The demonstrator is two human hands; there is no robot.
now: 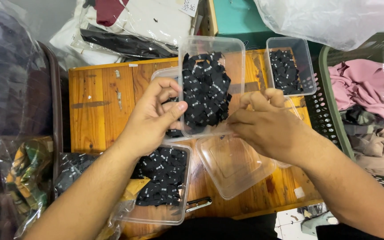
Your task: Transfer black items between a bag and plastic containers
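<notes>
My left hand (158, 113) and my right hand (263, 122) together hold up a clear plastic container (210, 46), tilted toward me and full of small black fabric labels (205, 93) with white marks. The left thumb and fingers pinch its left rim; the right hand grips its lower right edge. Under it, partly hidden, lies another clear container (163, 74). Below my left arm a third container of black labels (163, 178) rests on the wooden table (98, 102).
An empty clear lid (234, 166) lies on the table below my right hand. A fourth container of labels (285, 66) stands at the back right. A metal clip (198, 204) lies near the front edge. A basket of pink and brown clothes (361, 93) stands right; bagged garments surround the table.
</notes>
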